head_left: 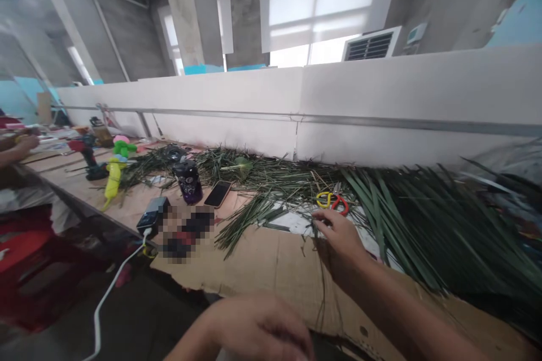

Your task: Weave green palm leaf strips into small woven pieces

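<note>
My right hand (pixel 339 234) is over the cardboard (pixel 271 259), thumb and fingers pinched around thin dark green strands that hang down onto it. Just beyond it lie scissors (pixel 332 201) with one yellow and one red handle loop. My left hand (pixel 262 327) is at the bottom edge of the view, blurred, its fingers curled downward; whether it holds anything is hidden. Cut green strips (pixel 249 214) lie beside a white sheet (pixel 292 220) to the left of my right hand. Long green leaves (pixel 393 225) are spread at the right.
A phone (pixel 218 194), a dark tumbler (pixel 187 180), a black power bank (pixel 154 214) with a white cable (pixel 108 282), and a yellow balloon figure (pixel 113 177) stand or lie at left. A power drill (pixel 88 161) is farther off. Another person's hand (pixel 26 144) shows far left.
</note>
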`<action>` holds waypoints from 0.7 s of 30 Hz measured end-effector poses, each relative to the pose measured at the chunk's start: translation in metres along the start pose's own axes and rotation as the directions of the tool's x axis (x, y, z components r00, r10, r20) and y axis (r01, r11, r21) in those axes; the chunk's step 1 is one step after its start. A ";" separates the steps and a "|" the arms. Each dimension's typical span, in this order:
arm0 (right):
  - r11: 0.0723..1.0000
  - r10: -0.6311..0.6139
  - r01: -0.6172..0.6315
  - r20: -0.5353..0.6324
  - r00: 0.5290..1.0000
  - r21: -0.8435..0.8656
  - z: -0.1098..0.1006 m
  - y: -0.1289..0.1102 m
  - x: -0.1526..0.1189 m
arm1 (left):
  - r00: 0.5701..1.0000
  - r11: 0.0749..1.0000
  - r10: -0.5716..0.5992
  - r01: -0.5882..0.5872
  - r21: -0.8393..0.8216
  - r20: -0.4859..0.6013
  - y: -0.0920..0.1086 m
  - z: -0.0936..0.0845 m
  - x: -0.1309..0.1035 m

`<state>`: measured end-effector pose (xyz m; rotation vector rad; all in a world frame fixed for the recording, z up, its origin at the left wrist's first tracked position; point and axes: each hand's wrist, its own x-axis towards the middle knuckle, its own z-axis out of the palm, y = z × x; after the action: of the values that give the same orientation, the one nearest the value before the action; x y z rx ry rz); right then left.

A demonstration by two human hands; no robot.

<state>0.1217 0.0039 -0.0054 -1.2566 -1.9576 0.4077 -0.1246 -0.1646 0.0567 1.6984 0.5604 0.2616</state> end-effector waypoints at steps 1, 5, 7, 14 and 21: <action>0.996 -0.069 0.072 0.060 0.996 -0.053 0.003 -0.009 0.011 | 0.992 0.996 0.055 -0.062 -0.058 -0.114 0.008 -0.013 0.004; 0.950 -0.168 0.226 0.256 0.952 -0.215 0.031 -0.039 0.053 | 0.718 0.927 0.118 -0.327 -0.183 -0.686 0.025 -0.072 0.033; 0.943 -0.163 0.236 0.292 0.943 -0.236 0.049 -0.045 0.067 | 0.493 0.871 0.015 -0.435 -0.231 -0.870 0.018 -0.104 0.056; 0.961 -0.136 0.205 0.329 0.935 -0.186 0.087 -0.044 0.076 | 0.188 0.805 -0.169 -0.539 -0.246 -0.967 -0.022 -0.181 0.119; 0.990 0.018 -0.037 0.146 0.989 0.134 0.061 -0.024 0.069 | 0.288 0.808 -0.167 -0.508 -0.299 -0.943 -0.046 -0.202 0.149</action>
<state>0.0460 0.0608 -0.0014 -1.1964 -1.9975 0.6517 -0.1016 0.0887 0.0345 0.8044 1.0257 1.5773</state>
